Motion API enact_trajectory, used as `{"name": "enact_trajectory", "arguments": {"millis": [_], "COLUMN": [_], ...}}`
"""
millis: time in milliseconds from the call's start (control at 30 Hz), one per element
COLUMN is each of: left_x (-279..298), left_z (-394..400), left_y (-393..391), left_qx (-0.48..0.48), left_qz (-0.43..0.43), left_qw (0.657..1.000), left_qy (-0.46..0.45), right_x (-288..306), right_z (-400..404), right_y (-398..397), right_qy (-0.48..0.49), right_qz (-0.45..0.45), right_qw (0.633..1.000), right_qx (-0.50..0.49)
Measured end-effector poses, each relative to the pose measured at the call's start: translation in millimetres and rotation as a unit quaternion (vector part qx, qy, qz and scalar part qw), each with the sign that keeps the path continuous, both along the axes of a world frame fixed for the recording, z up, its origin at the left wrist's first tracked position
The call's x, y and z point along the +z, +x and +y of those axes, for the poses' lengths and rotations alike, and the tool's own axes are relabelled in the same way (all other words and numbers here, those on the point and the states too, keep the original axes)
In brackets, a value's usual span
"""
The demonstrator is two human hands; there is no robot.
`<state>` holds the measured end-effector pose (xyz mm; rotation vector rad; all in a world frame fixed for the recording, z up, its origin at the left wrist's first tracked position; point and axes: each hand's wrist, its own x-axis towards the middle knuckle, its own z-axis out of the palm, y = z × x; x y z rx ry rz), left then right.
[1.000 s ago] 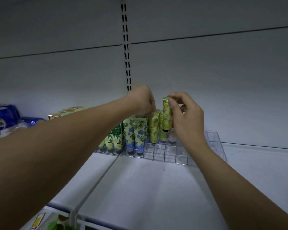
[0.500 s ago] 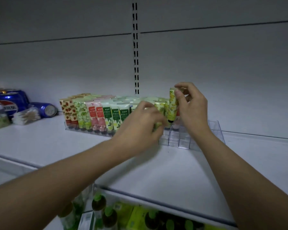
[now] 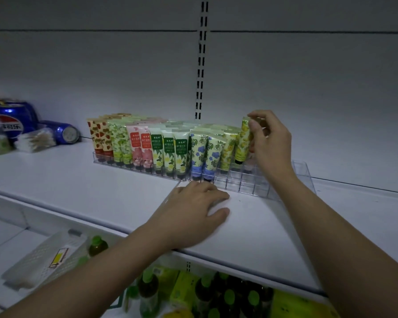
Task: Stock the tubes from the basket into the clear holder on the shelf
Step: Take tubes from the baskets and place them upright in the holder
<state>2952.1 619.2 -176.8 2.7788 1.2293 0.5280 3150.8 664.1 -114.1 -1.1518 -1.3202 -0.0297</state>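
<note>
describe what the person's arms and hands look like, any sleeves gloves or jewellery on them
Both forearms are bare as far as the frame shows, with no sleeve edge in view. The left hand and the right hand wear no gloves, and no ring, watch or bracelet shows on the fingers or wrists. The fingernails look short and unpainted, though the dim light limits detail.

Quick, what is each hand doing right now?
Left hand: open, resting flat on the shelf, holding nothing.
Right hand: pinching a yellow lemon-print tube by its top, over the clear holder.
</note>
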Motion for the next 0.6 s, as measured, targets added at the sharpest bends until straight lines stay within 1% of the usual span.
{"name": "enact_trajectory", "arguments": {"millis": [167, 400, 567, 600], "left_x": [-2, -4, -5, -5], "left_z": [2, 2, 5, 5], "left_y": [0, 0, 1, 1], "left_qx": [0.027, 0.028, 0.029, 0.03], "left_qz": [0.016, 0.012, 0.007, 0.006], "left_qw": [0.999, 0.999, 1.0, 1.0], "left_qy": [-0.021, -0.01, -0.005, -0.004], "right_x": [1, -1, -9, -10], "right_z": [-4, -4, 7, 8], "right_y": [-2, -3, -3, -2], "right_qy": [0.003, -0.006, -0.095, -0.101], "right_qz": [-0.001, -0.012, -0.074, -0.089], "right_qw": [1.0, 1.0, 0.993, 0.991], "right_qx": [-0.009, -0.008, 0.002, -0.006]}}
